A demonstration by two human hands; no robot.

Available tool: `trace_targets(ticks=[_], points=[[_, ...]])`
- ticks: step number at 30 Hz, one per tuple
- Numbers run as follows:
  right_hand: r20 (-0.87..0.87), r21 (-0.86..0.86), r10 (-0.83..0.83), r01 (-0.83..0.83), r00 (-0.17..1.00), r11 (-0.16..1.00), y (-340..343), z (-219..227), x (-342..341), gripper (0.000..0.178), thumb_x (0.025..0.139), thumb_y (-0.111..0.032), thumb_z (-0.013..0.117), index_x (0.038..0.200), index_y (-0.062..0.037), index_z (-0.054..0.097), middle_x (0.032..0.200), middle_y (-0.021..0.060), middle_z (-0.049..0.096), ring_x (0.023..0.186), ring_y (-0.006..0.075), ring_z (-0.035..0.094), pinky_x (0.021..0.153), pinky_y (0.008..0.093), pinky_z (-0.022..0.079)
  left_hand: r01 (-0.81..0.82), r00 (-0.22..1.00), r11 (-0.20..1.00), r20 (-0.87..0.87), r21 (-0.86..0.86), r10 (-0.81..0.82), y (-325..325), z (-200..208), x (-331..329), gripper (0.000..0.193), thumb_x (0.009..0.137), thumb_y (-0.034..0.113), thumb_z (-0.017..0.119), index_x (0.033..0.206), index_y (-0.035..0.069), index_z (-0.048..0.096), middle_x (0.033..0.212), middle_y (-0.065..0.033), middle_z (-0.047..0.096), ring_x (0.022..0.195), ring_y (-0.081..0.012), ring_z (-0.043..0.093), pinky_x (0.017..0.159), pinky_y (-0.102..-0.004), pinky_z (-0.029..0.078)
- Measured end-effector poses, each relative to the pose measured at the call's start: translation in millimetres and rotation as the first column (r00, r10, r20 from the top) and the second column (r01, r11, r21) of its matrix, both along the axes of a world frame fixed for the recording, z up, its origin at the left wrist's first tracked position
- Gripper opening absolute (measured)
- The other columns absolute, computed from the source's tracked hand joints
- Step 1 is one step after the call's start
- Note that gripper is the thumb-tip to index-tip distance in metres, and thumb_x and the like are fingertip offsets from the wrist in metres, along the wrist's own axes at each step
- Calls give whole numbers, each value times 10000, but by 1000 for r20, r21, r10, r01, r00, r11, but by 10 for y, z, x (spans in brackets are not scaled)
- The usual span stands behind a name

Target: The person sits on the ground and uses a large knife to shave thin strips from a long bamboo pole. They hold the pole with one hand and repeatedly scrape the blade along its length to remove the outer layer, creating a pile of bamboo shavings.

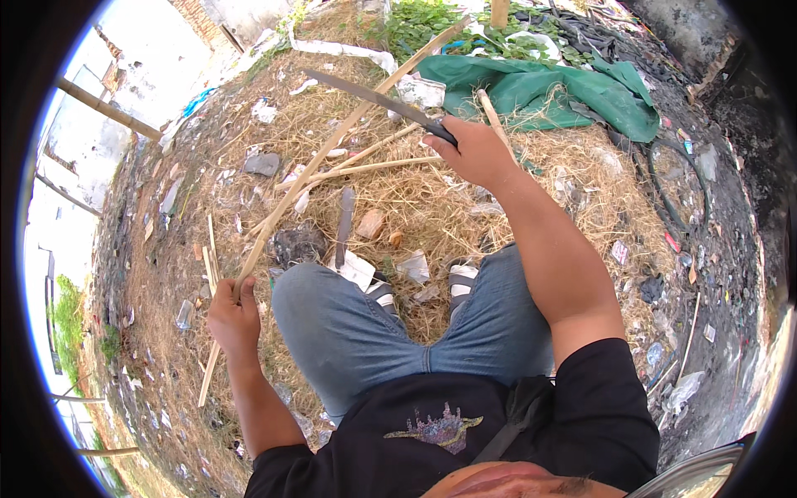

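Note:
My left hand (235, 319) is closed around the lower part of a long, pale bamboo strip (309, 170), which slants up and away to the right. In my right hand (475, 153) is the dark handle of a long knife (353, 90), its blade pointing left. The blade crosses the strip in the view; whether they touch I cannot tell. Between my knees and the far straw, a second blade (344, 228) lies on the ground beside a dark stone (299, 246). Other bamboo strips (369, 168) rest on the straw beyond it.
Dry straw and scattered litter cover the ground. A green tarp (540, 93) lies crumpled at the far right, near a black hose (664, 195). Short bamboo pieces (211, 253) lie at the left. A brick chunk (370, 223) sits ahead of my feet.

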State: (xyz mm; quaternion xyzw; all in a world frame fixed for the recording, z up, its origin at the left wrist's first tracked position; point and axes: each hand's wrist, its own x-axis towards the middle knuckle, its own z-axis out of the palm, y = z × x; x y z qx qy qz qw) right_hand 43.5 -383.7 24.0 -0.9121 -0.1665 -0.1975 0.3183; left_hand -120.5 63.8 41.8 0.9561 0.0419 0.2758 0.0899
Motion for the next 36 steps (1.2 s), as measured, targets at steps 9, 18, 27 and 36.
trace_targets(ticks=[9,18,27,36], points=[[-82,-61,12,-17,997,998,74,-58,25,398,995,-480,645,934,-88,623,770,161,668,769,394,674,679,505,510,30,985,998,-166,-49,-37,-205,207,4,411,1024,393,643,802,48,618,606,-109,559,528,-271,520,533,-405,396],[-79,-143,225,-234,971,962,357,-6,-142,403,1001,-511,609,983,-112,658,816,151,695,811,395,692,718,520,527,22,990,1000,-135,-16,-24,-212,137,-32,417,1053,367,593,791,43,599,610,-125,536,533,-290,504,538,-418,386],[-207,-39,-80,74,975,997,-94,-233,184,432,1011,-523,598,988,-95,648,847,146,703,815,397,694,721,504,527,25,995,996,-98,83,-17,-103,119,-47,414,1047,362,594,790,37,590,661,-154,586,564,-360,548,541,-456,402],[-156,9,24,-23,987,1000,86,-75,97,440,1003,-489,633,924,-56,634,825,187,690,798,421,685,703,510,519,66,993,997,-92,-44,-70,-169,144,6,436,1046,383,601,774,45,572,622,-151,535,538,-332,507,530,-439,383]])
